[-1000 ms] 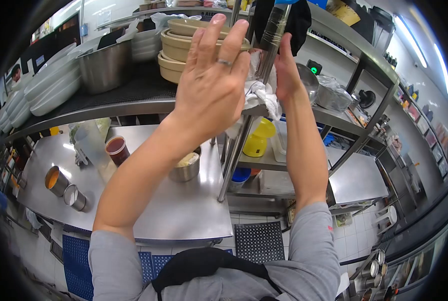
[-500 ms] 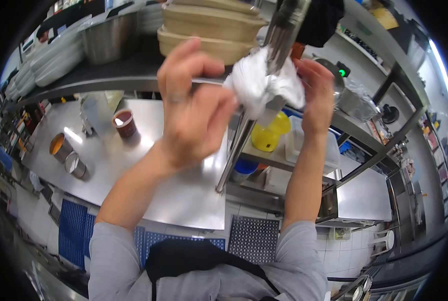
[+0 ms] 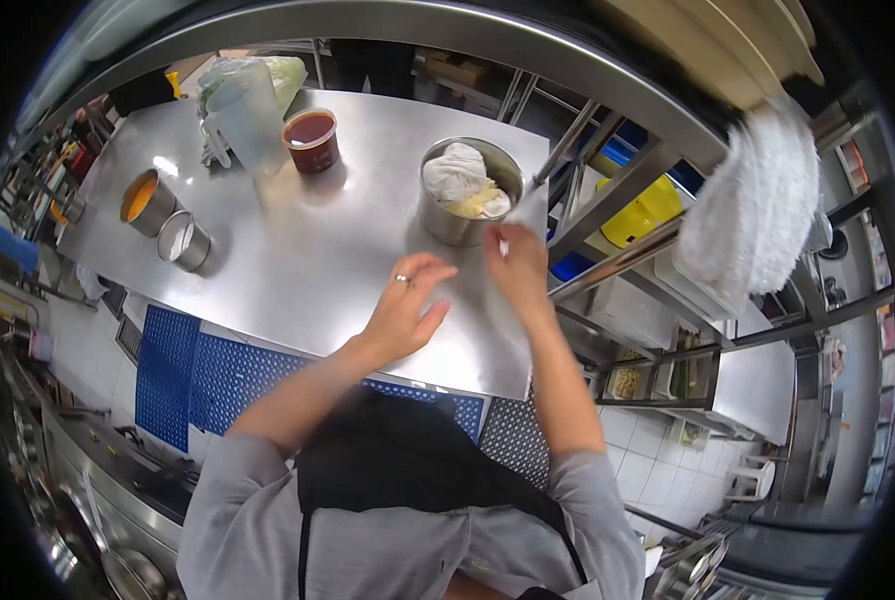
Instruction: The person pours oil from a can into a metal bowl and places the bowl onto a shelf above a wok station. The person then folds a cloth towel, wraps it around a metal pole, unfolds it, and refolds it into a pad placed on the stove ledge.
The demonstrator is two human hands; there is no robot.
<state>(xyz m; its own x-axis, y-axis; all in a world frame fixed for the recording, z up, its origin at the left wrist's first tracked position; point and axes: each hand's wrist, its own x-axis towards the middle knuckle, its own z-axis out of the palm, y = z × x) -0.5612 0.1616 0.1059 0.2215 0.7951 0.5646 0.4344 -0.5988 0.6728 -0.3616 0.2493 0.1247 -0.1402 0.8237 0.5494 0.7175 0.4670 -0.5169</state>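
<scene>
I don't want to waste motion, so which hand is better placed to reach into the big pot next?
Right, I'd judge: the right hand is close beside the pot, while the left hand is farther off over the table. The right seems to pinch a small white thing, though.

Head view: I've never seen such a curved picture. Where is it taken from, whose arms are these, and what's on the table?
No machine here: these are one person's bare hands, seen by a camera worn on their head, looking forward and down. The left hand hovers above the metal table, fingers loosely curled, holding nothing visible. The right hand is close to a metal pot; a small white bit shows at its fingers, too small to identify. In the pot lies what looks like white cloth, with something pale yellow. Toward the picture's left stand a tub of dark reddish liquid, a clear jug, a metal cup with orange contents and a smaller cup with something white.
</scene>
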